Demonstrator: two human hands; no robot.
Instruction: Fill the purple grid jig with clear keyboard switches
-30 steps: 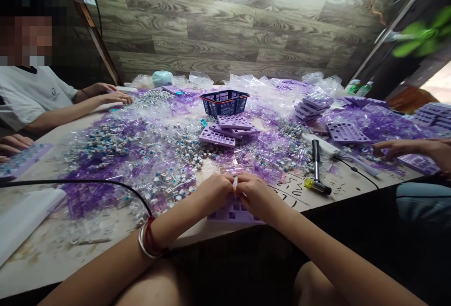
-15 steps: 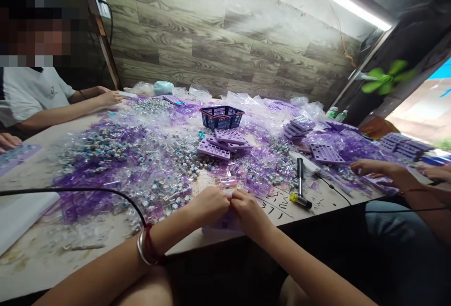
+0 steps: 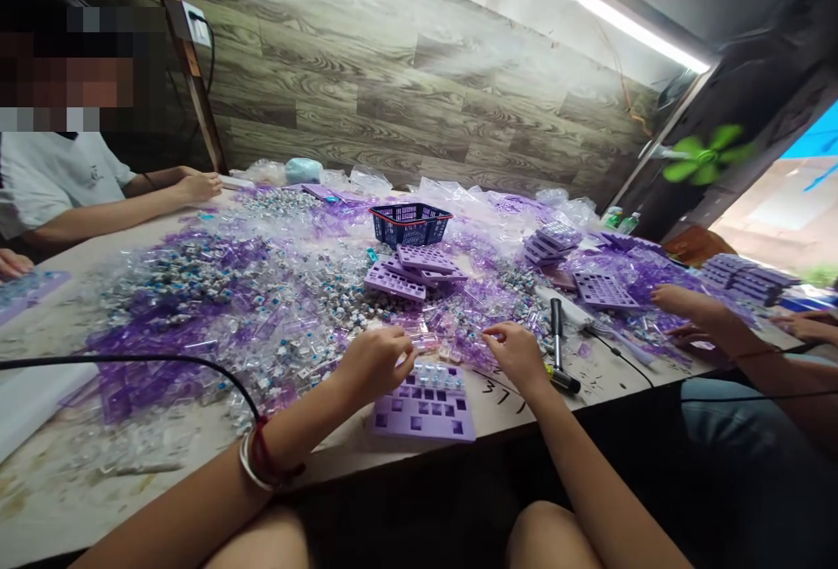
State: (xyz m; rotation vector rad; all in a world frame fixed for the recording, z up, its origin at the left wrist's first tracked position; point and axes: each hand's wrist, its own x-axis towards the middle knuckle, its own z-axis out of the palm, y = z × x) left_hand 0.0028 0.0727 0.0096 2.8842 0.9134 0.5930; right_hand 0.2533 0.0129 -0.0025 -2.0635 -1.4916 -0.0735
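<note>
A purple plate with rows of square holes (image 3: 425, 429) lies at the table's front edge, with clear and white switch-like pieces (image 3: 438, 375) set in its upper rows. My left hand (image 3: 380, 361) is at the plate's upper left corner, fingers curled in towards the thumb; whatever they hold is hidden. To the right of the plate, my right hand (image 3: 517, 349) is raised a little, thumb and forefinger pinched. Anything between those fingertips is too small to make out. Just beyond both hands spread small white-and-blue switches (image 3: 320, 325) and clear purple pieces (image 3: 419, 326).
Purple plates (image 3: 412, 272) are piled before a dark blue basket (image 3: 411, 225). A hammer (image 3: 556, 333) lies right of my right hand. A black cable (image 3: 163, 357) crosses above my left forearm. Co-workers' hands are at the left (image 3: 196, 187) and right (image 3: 694, 311).
My hands were together over the plate and have moved apart, the right one going right and slightly up, the left one slightly left. The plate's holes and set pieces now show.
</note>
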